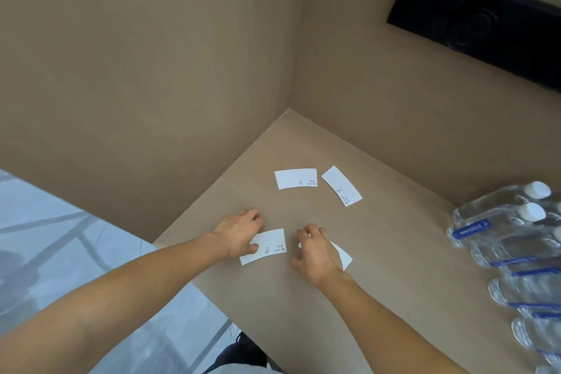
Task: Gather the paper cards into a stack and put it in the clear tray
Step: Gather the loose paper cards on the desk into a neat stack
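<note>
4 paper cards (296, 178) on cardboard, left hand (239, 232) pinching 1, right hand (315, 250) grip seemingly loose.

We reach both bare forearms forward from the lower edge of the view, converging toward the middle. Our left hand (239, 235) lies palm down, fingers curled loosely, thumb tucked underneath and fingertips pressing flat. Our right hand (317, 250) is also palm down, just beside the left but apart from it, knuckles raised and fingers bent in a claw-like arch.
</note>
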`<action>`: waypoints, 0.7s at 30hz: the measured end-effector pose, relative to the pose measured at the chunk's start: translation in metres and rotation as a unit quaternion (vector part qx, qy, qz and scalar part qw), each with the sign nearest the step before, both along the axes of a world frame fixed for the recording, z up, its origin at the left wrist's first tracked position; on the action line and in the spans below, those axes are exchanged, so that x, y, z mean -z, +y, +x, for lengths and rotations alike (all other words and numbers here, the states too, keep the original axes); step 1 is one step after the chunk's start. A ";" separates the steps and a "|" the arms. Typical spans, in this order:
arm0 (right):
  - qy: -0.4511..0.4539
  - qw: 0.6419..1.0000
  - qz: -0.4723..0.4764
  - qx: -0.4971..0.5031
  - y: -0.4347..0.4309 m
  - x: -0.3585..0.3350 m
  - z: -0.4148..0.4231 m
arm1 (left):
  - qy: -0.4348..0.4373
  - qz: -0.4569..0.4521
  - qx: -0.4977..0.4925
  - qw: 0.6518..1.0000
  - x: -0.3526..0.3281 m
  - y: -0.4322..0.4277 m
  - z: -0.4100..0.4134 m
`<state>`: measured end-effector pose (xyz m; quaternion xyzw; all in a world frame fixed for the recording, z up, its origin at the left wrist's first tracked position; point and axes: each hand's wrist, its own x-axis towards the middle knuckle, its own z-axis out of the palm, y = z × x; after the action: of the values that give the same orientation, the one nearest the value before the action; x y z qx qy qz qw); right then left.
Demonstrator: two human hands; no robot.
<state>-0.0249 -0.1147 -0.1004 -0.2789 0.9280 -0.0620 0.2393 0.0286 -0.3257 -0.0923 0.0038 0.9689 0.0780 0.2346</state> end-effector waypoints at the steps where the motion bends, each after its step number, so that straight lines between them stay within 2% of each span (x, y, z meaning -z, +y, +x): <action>1: 0.001 1.000 0.000 -0.009 -0.004 0.000 0.001 | -0.002 -0.001 -0.006 1.000 0.000 -0.003 0.005; 11: 0.015 0.998 -0.005 -0.054 -0.036 0.002 0.009 | -0.008 0.005 -0.050 0.999 0.003 -0.018 0.037; 21: 0.005 0.994 0.037 -0.101 -0.045 0.011 0.003 | 0.006 0.009 -0.086 0.996 0.017 -0.013 0.056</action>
<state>-0.0224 -0.1599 -0.1116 -0.3622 0.8979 -0.0016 0.2501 0.0843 -0.3392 -0.1088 -0.0765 0.9663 0.1067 0.2213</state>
